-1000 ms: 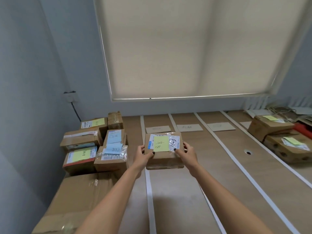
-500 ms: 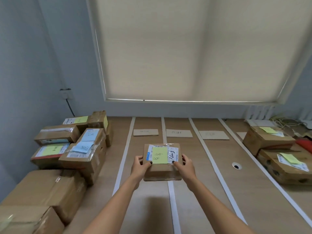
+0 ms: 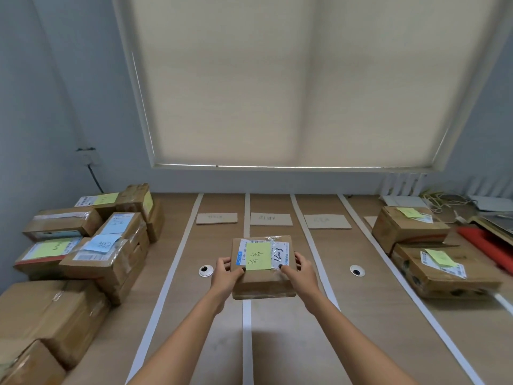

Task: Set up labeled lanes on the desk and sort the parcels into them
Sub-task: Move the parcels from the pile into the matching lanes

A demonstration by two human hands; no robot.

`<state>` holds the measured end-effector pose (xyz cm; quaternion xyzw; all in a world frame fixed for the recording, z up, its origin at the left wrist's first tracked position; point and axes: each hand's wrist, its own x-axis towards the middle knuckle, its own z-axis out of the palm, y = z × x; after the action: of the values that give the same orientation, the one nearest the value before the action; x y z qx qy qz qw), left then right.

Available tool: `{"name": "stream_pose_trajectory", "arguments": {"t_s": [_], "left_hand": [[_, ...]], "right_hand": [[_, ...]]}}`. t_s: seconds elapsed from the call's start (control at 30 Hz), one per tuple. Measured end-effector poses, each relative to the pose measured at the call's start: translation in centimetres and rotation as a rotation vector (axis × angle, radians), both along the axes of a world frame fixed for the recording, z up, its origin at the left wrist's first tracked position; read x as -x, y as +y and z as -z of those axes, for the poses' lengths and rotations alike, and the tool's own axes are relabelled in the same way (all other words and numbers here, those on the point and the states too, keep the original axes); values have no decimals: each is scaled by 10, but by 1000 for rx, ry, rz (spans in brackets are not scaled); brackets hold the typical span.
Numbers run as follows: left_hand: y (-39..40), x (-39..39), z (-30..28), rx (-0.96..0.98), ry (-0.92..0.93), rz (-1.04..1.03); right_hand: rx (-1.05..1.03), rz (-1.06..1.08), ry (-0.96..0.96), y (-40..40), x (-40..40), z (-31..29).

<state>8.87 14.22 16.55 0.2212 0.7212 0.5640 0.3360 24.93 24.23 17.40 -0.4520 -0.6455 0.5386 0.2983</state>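
Note:
I hold a small brown parcel (image 3: pixel 263 282) with a green sticky note and a shipping label above the desk (image 3: pixel 361 315), over a white tape line (image 3: pixel 246 329). My left hand (image 3: pixel 226 276) grips its left side and my right hand (image 3: pixel 301 273) grips its right side, thumbs on top. White tape strips split the desk into lanes. Three cardboard lane labels (image 3: pixel 270 218) lie at the far end. A pile of parcels (image 3: pixel 111 245) stands at the left. Two parcels (image 3: pixel 410 226) with green notes sit in the right lane.
Large cardboard boxes (image 3: pixel 52 312) fill the near left corner. Two round cable holes (image 3: pixel 206 270) sit in the desk. Cables, white devices and a red object (image 3: pixel 485 245) crowd the far right. A closed blind covers the window behind the desk.
My view has swung right and the parcel has travelled right from beside the left pile, and now hangs over the tape line between two middle lanes. Both hands keep their grip.

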Motion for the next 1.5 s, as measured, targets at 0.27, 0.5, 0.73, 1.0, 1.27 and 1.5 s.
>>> {"name": "stream_pose_trajectory", "arguments": {"t_s": [0.27, 0.5, 0.73, 1.0, 1.27, 1.5], "left_hand": [[19, -18, 17, -12, -44, 7], [34, -38, 36, 28, -65, 62], [53, -80, 38, 55, -44, 87], [112, -188, 32, 44, -15, 49], [172, -320, 32, 26, -48, 37], [215, -394, 30, 47, -73, 81]], "right_hand": [[27, 58, -17, 5, -20, 9], [57, 122, -49, 14, -45, 25], [83, 125, -32, 39, -86, 31], [95, 63, 13, 101, -193, 32], [93, 31, -24, 171, -323, 29], [120, 82, -82, 215, -395, 25]]}}
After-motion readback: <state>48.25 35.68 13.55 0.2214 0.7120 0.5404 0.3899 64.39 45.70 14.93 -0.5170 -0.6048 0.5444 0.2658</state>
